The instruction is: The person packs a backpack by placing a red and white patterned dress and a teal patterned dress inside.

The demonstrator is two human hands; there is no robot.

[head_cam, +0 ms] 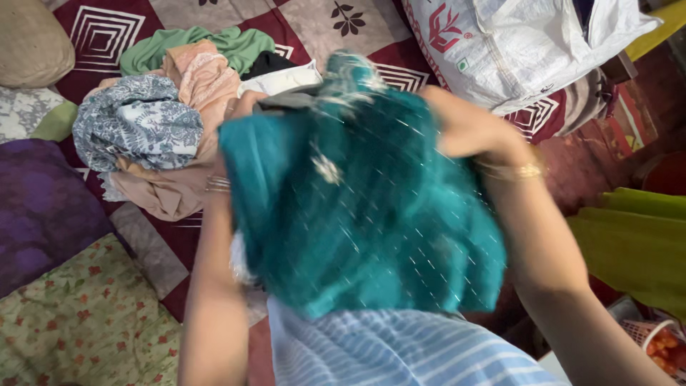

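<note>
A teal cloth (357,207) with fine silver thread hangs in front of me, held up by both hands. My left hand (239,107) grips its upper left corner; most of that hand is hidden behind the cloth. My right hand (461,125), with a gold bangle at the wrist, grips the upper right edge. Under the teal cloth lies a blue and white striped fabric (386,350). The cloth is blurred near its top.
A pile of clothes (171,107) in green, peach and blue print lies on the maroon patterned bedspread (107,32). A white sack (514,50) stands at the back right. Purple and floral fabrics (43,207) lie left; a green cloth (636,243) is right.
</note>
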